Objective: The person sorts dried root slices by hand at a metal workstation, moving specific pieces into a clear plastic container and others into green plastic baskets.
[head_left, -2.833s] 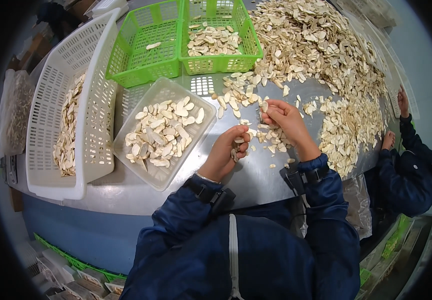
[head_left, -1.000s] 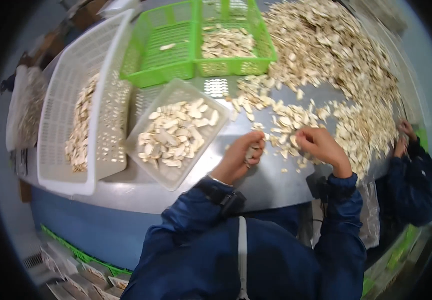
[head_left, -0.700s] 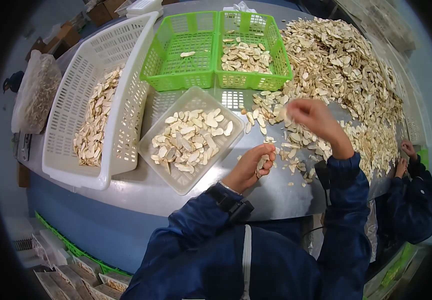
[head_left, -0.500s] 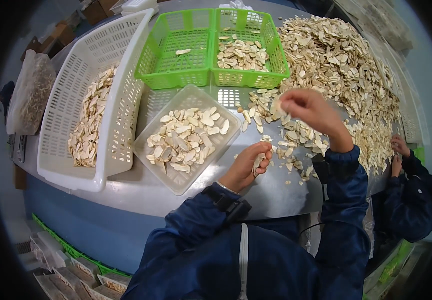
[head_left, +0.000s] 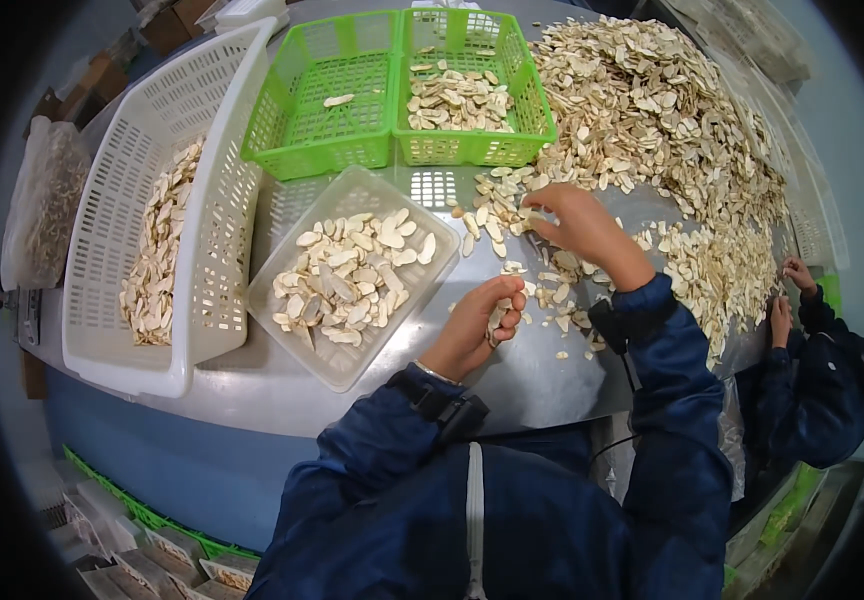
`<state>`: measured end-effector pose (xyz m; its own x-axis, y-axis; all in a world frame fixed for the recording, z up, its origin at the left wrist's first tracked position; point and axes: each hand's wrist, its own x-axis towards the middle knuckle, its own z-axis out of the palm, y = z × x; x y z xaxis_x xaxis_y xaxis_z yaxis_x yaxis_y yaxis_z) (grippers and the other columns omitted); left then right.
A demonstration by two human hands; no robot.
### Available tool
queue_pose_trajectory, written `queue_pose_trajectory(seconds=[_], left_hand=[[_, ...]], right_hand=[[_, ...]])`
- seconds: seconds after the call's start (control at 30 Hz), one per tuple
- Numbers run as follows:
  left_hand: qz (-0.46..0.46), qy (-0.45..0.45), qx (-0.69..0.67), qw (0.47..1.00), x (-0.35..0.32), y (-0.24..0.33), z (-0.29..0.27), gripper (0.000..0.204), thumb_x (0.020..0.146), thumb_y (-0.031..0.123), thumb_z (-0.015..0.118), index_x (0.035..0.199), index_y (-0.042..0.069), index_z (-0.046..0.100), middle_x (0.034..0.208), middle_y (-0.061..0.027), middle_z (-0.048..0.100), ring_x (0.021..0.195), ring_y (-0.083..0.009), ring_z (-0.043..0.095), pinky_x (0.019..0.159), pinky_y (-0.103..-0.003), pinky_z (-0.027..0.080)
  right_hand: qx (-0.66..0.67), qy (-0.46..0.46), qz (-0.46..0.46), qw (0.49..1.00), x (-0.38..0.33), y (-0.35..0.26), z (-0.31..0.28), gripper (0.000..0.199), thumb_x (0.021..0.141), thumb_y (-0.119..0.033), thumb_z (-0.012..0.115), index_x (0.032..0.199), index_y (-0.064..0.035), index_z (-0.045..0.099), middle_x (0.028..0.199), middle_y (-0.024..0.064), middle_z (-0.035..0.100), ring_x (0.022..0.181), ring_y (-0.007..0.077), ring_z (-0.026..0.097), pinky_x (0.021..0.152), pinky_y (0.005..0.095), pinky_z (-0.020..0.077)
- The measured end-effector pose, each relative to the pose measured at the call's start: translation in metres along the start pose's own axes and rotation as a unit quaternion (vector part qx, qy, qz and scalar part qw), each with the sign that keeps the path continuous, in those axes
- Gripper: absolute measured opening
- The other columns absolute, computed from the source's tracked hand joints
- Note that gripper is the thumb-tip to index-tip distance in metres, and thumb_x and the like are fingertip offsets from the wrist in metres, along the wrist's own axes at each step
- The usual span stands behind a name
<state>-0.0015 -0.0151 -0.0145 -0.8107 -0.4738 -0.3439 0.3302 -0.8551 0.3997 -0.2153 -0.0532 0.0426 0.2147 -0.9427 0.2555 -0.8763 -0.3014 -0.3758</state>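
My left hand (head_left: 474,327) is closed, with pale dried slices (head_left: 498,318) showing between its curled fingers. It hovers over the metal table, to the right of a clear plastic tray (head_left: 338,375) partly filled with similar slices (head_left: 345,277). Ahead and to the right, my right hand (head_left: 584,232) reaches down at the scattered slices (head_left: 497,195) by the large heap (head_left: 652,110). Its thumb and fingers pinch a pale slice, mostly hidden by the fingertips.
A long white basket (head_left: 180,370) holding slices stands at left. Two green baskets (head_left: 322,158) sit behind the tray, one with a single slice, the other with several. A bagged bundle (head_left: 47,200) lies far left. A co-worker's hands (head_left: 790,295) are at the right edge.
My right hand has lowered and moved slightly left toward the loose slices. My left hand stays closed near the tray. The whole view has shifted a little.
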Motion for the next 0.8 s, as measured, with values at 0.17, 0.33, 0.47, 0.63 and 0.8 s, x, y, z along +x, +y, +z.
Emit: queue_pose_trajectory(seconds=[0.17,0.33,0.47,0.63,0.8], left_hand=[[0.004,0.001,0.005,1.0,-0.004,0.003,0.004,0.015,0.096,0.016,0.048,0.104,0.005,0.051,0.082,-0.0021,0.054,0.06,-0.0061,0.045,0.045,-0.017,0.033],[0.004,-0.003,-0.002,1.0,-0.003,0.002,0.002,0.015,0.096,0.016,0.047,0.105,0.004,0.051,0.083,-0.0026,0.055,0.06,-0.0061,0.045,0.045,-0.017,0.033],[0.002,0.0,-0.002,1.0,-0.001,0.002,0.001,0.015,0.097,0.016,0.047,0.105,0.004,0.051,0.083,-0.0026,0.055,0.06,-0.0061,0.045,0.045,-0.017,0.033],[0.005,-0.008,-0.006,1.0,0.0,0.001,-0.002,0.018,0.097,0.018,0.046,0.107,0.004,0.051,0.083,-0.0031,0.055,0.061,-0.0072,0.047,0.045,-0.017,0.035],[-0.013,0.083,-0.014,0.996,-0.006,0.006,0.018,0.024,0.098,0.023,0.046,0.112,0.006,0.053,0.086,-0.0052,0.059,0.064,-0.0094,0.053,0.044,-0.018,0.038]], right_hand=[[-0.052,0.006,-0.03,0.998,-0.02,0.013,0.017,0.019,0.081,-0.013,0.067,0.095,-0.0011,0.066,0.079,0.0143,0.065,0.069,0.0274,0.063,0.067,0.0339,0.0511],[0.168,-0.059,0.225,0.958,-0.029,0.012,0.007,0.02,0.083,-0.012,0.064,0.096,0.0032,0.065,0.083,0.0107,0.068,0.071,0.0206,0.063,0.066,0.0304,0.0504],[0.3,-0.066,0.261,0.915,-0.035,0.015,0.004,0.022,0.088,-0.011,0.063,0.105,0.0027,0.063,0.084,0.0012,0.065,0.076,0.0072,0.06,0.067,0.0242,0.0493],[0.339,-0.088,0.269,0.897,-0.034,0.005,-0.005,0.025,0.091,-0.011,0.062,0.112,0.0016,0.061,0.089,-0.001,0.065,0.079,0.0053,0.059,0.068,0.0215,0.0487],[0.397,-0.207,0.223,0.866,-0.026,-0.019,-0.013,0.021,0.089,-0.013,0.062,0.105,0.0013,0.063,0.083,-0.0011,0.064,0.072,0.0049,0.056,0.063,0.0204,0.045]])
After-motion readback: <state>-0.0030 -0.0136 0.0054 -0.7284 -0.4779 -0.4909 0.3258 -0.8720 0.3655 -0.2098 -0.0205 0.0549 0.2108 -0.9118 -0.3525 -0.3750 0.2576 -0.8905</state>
